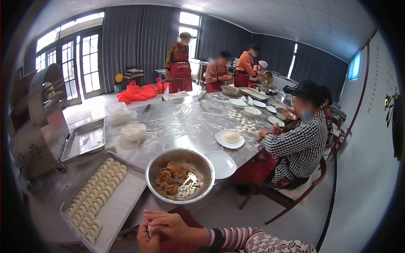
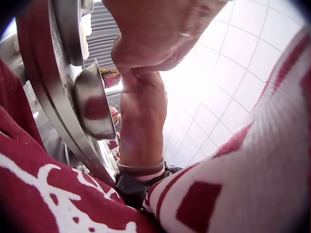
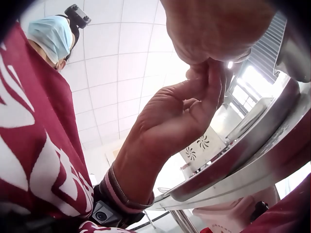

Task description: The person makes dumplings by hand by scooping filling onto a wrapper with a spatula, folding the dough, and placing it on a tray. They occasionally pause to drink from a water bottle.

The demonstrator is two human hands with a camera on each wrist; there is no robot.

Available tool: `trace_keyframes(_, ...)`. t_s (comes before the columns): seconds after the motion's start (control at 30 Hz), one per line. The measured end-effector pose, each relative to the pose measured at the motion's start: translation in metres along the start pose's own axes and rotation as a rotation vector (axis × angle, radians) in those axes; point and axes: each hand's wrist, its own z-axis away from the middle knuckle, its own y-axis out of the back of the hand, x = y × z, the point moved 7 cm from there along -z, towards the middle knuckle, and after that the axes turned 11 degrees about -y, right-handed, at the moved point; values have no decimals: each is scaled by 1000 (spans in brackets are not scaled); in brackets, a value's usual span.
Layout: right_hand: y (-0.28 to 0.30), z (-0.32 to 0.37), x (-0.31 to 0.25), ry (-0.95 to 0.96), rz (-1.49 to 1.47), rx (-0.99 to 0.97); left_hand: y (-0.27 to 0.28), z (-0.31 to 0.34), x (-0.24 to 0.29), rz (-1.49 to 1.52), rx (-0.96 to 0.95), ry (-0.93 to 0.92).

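Low in the head view, both hands meet in front of the body around a small piece of white dough, mostly hidden by the fingers. The left hand holds it from below with curled fingers. Over it lies the right hand, its fingers pressed against the left ones and pinching the dough. In the left wrist view the left hand covers the dough; in the right wrist view the right hand meets the left hand, fingertips together.
A steel bowl of brown filling with a utensil stands ahead, beside a white plate. Left is a tray with rows of dumplings. Dough lies on the floured table. A person in a checked shirt sits right; others stand behind.
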Motion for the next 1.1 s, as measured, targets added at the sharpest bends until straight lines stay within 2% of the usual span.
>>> trace_keyframes(0.17,5,4,5,30,5,44,-3,1,17,61,79,-3)
trace_keyframes(0.23,5,3,9,9,-3,47,-2,-4,14,-132,19,-118)
trace_keyframes(0.27,5,2,10,14,11,47,-1,-3,12,-134,20,-118)
trace_keyframes(0.37,6,2,0,1,34,97,-2,-3,17,-27,71,-88)
trace_keyframes(0.43,9,2,2,-17,46,149,-2,-1,12,153,143,36)
trace_keyframes(0.5,10,5,11,38,21,131,-1,-1,12,113,135,23)
trace_keyframes(0.77,10,8,11,-4,-1,154,0,-1,6,140,139,51)
trace_keyframes(0.83,11,10,17,0,-8,160,3,-2,-1,59,108,8)
trace_keyframes(0.97,12,9,27,14,2,135,0,-2,4,148,136,40)
trace_keyframes(1.03,12,6,15,25,15,124,-3,-3,3,201,99,90)
trace_keyframes(1.1,11,6,-2,52,75,100,-1,-2,-2,197,49,60)
